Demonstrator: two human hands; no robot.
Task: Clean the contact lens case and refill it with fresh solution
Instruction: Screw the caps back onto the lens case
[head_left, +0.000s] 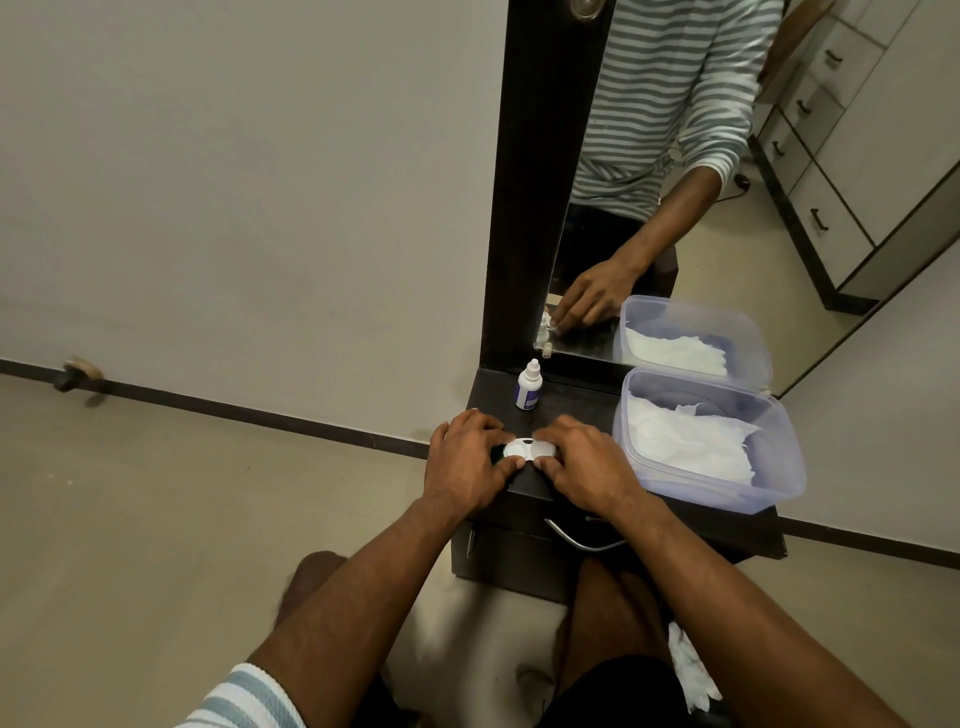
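A white contact lens case lies on the dark dresser top, near its front edge. Something dark green shows at the case's left end, under my fingers. My left hand grips the case's left side. Around its right side close the fingers of my right hand. Only the middle of the case shows between the two hands. A small white solution bottle with a blue label stands upright behind the case, capped, apart from both hands.
A clear plastic tub holding white tissues fills the right part of the dresser top. A tall mirror in a dark frame stands behind and reflects the tub and a hand. A drawer handle sits below the front edge. A crumpled tissue lies by my right knee.
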